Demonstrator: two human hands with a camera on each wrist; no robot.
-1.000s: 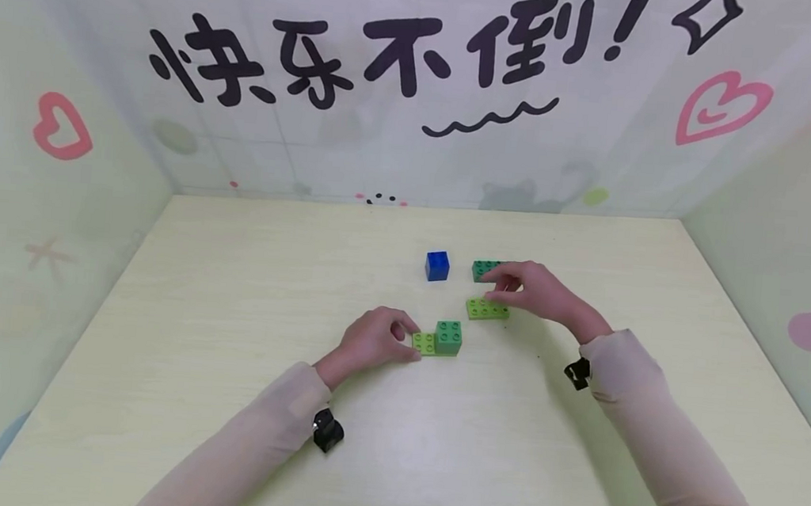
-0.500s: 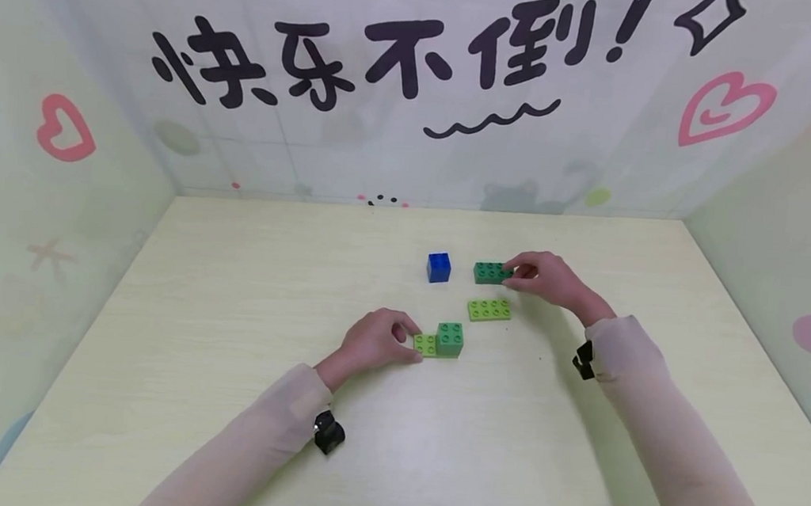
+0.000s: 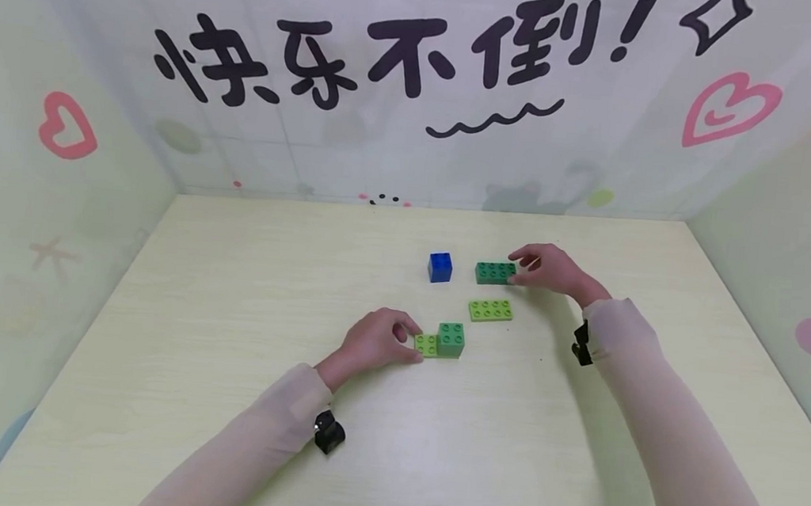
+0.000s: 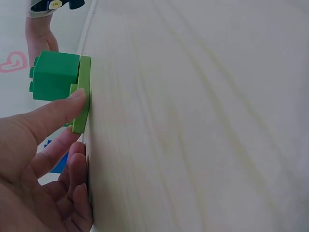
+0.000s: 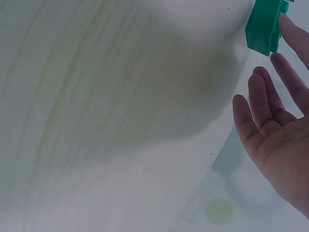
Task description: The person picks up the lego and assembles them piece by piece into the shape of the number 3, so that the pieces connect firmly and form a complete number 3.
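My left hand (image 3: 379, 338) pinches the left end of a thin lime-green building brick (image 3: 426, 345) between thumb and index finger. On that brick's right half sits a taller green square brick (image 3: 451, 339), its side plain in the left wrist view. At the back, my right hand (image 3: 549, 268) is at the right end of a dark green brick (image 3: 495, 273), thumb near its front corner and index finger raised. In the right wrist view the fingers (image 5: 260, 104) are spread and the dark green brick (image 5: 264, 26) lies just beyond the fingertips.
A second lime-green brick (image 3: 491, 310) lies flat in front of the dark green one. A blue brick (image 3: 440, 267) stands to the left of them. The pale table (image 3: 247, 272) is bounded by a printed back wall (image 3: 342, 145) and side walls.
My right hand has moved back from over the second lime-green brick to the dark green brick's right end, and its fingers have parted. The left hand keeps its pinch in place.
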